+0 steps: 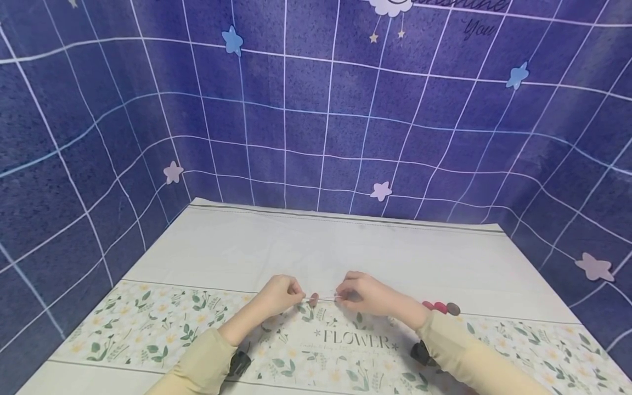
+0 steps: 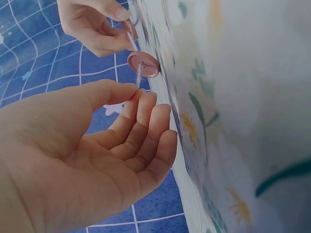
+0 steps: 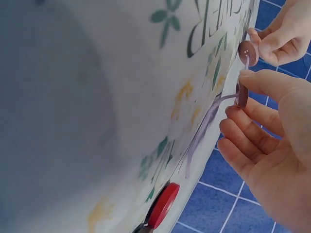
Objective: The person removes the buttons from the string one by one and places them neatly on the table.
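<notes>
A pale lilac cord is stretched between the two hands near the table's middle. My left hand pinches the cord's end between thumb and index finger, the other fingers loosely bent. Just beyond those fingertips a brownish-pink round button hangs threaded on the cord, with small holes at its centre. My right hand pinches a second brownish-pink button by its edges, thumb above and fingers below. The cord runs through this one too, and its loose tail trails down over the tablecloth.
Two red buttons and a dark brown one lie beside the right forearm. A white tablecloth with a floral band covers the table. Blue gridded curtain surrounds the back and sides.
</notes>
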Action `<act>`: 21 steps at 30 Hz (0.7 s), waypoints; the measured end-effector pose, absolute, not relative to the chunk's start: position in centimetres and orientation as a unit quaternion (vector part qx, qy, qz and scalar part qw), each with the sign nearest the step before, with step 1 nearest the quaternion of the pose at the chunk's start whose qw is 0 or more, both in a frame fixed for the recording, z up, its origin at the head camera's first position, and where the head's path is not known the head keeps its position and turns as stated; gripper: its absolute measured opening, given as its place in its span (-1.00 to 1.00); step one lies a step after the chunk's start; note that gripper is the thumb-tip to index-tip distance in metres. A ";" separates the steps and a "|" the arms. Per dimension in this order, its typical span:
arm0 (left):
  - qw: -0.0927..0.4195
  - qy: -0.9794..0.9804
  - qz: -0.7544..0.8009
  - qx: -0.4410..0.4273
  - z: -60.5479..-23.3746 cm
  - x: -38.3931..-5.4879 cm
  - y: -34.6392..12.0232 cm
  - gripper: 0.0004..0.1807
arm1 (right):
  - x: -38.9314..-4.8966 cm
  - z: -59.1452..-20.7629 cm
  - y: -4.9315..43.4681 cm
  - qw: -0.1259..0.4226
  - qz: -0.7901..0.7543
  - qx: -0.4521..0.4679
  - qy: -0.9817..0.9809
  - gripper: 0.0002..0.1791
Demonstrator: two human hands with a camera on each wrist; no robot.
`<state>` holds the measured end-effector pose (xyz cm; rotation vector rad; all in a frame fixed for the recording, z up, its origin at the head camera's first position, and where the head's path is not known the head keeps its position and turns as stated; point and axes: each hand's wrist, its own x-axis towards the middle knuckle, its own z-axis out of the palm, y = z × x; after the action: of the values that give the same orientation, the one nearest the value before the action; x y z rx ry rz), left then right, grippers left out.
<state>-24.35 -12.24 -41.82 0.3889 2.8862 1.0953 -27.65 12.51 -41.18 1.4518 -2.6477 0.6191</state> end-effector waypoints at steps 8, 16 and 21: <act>0.017 0.927 0.352 0.125 -41.9 -24.4 -12.3 -0.91 | -27.8 -41.3 13.2 0.035 0.210 0.464 -0.860 -0.75; 0.017 0.928 0.350 0.123 -41.9 -24.4 -12.3 -0.91 | -27.6 -41.2 13.7 0.030 0.210 0.456 -0.864 -0.77; 0.018 0.928 0.352 0.120 -41.7 -24.2 -12.2 -0.91 | -27.6 -41.3 13.9 0.021 0.212 0.445 -0.870 -0.75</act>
<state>-24.22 -12.17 -41.73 0.3716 2.8840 1.0922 -27.60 13.89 -41.30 1.3805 -2.6955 0.6578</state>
